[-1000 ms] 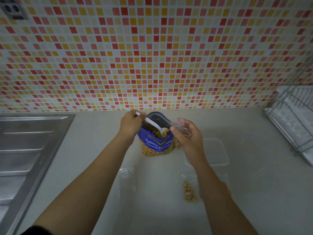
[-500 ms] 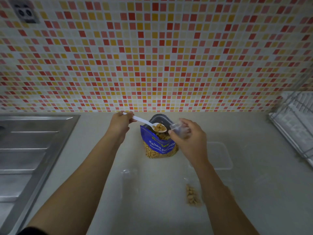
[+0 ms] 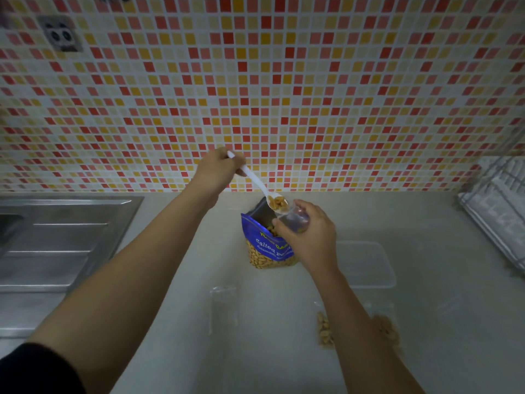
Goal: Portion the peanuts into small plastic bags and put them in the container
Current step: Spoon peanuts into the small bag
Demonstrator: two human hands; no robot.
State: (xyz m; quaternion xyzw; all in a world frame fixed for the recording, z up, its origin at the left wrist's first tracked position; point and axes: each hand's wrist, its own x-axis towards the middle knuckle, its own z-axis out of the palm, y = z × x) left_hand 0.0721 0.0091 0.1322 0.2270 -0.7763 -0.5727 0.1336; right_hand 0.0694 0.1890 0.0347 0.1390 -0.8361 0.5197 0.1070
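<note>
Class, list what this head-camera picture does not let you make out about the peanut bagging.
All in the head view:
1. The small bag: the right hand wraps it, so its contents cannot be told.
2. The pouch label: partly covered by that hand.
3. The filled bags: the right forearm crosses them, so their count is unclear.
4. The spoon handle: mid-part inside the left hand.
5. The dish rack: cut off by the right edge.

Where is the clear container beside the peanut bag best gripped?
Pinch the container at its right rim, coming from above on the right: it sits open and shallow, and the right hand crowds its left side.
</note>
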